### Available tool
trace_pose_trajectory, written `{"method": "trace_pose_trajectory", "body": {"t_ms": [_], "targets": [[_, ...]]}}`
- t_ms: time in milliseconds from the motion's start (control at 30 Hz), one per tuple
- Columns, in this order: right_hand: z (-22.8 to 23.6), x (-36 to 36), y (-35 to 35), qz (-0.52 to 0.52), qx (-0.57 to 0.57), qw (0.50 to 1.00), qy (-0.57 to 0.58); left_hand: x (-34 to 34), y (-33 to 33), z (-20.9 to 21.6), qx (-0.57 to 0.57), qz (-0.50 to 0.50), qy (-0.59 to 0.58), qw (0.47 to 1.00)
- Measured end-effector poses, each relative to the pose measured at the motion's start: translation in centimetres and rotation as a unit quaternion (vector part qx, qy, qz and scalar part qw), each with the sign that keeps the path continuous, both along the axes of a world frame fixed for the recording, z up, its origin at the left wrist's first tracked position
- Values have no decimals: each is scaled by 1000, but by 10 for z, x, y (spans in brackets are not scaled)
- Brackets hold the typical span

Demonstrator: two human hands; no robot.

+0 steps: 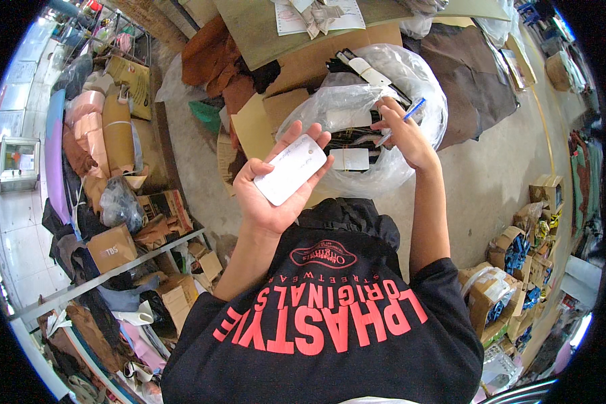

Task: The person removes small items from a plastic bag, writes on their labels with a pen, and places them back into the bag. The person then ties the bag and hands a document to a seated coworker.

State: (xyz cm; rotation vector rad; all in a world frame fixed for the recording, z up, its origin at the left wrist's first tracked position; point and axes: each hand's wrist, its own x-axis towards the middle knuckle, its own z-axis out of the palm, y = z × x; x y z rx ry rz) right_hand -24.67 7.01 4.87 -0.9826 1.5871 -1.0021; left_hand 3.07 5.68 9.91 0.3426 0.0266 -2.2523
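A white card tag (289, 170) with handwriting and a small punched hole lies across the palm of my left hand (261, 205), pinned by the thumb. My right hand (412, 140) holds a blue pen (415, 108), which slants between its fingers. Those fingertips are over a clear plastic bag (429, 71), close to a white tag (370, 71) in it; whether they touch it I cannot tell. Inside the bag are bundles of dark strips, with another white tag (350, 159) on the bundle nearest me.
Beyond the bag stands a table (249, 34) with papers on it. Brown leather pieces (212, 57) hang at its left, and a dark brown sheet (468, 77) lies to the right. Shelving (114, 268) with rolls and boxes runs along my left; cardboard boxes (495, 299) stand at the right.
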Motion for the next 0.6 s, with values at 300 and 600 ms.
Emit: {"method": "trace_pose_trajectory", "body": {"t_ms": [300,600], "targets": [[69,33,24,-9,-95,993,-63,-12,1,13,7,-29,37,999],[107,102,60,31,-426,904,29,-32,13,37,-92,-75,80,990]]}}
